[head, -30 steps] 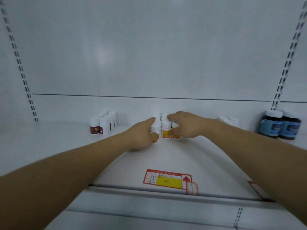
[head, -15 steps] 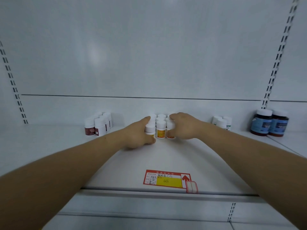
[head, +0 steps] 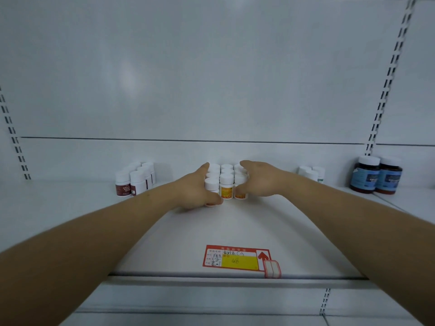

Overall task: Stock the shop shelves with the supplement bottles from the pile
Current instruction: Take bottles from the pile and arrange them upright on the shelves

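Bracketing block of white-capped, orange-labelled supplement bottles (head: 226, 184) on white metal shelf (head: 70, 203): my left hand (head: 195, 191) and right hand (head: 261, 182), fingers extended, press its sides, gripping nothing, apparently squaring rows.

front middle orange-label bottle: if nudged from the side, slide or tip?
The orange-label bottle looks squat with a flat base, so it would probably slide rather than tip. Neighbours flank it on both sides, likely bracing it. Upright, it shouldn't roll; probably light plastic, though contents are unseen.
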A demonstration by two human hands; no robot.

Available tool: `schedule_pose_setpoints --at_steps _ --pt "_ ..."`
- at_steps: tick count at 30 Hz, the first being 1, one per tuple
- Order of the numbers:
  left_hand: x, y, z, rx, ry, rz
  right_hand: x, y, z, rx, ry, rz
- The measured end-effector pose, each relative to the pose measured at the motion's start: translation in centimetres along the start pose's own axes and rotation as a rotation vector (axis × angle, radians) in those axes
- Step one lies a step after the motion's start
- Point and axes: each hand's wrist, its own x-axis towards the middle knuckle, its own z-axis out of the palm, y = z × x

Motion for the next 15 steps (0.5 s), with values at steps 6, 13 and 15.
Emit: schedule_pose_setpoints --at_steps 6,13,15 --pt "0.48 0.47 -0.04 0.022 -0.039 0.001 0.19 -0.16 -0.27 -0.014 -0.059 -0.048" --pt "0.27 0.53 0.05 -0.017 -0.039 0.037 0.37 0.16 0.09 -0.034 -0.046 -0.054" --pt "0.06 0.15 0.07 -0.017 -0.034 0.027 0.22 0.30 0.01 -0.045 -0.027 -0.040"
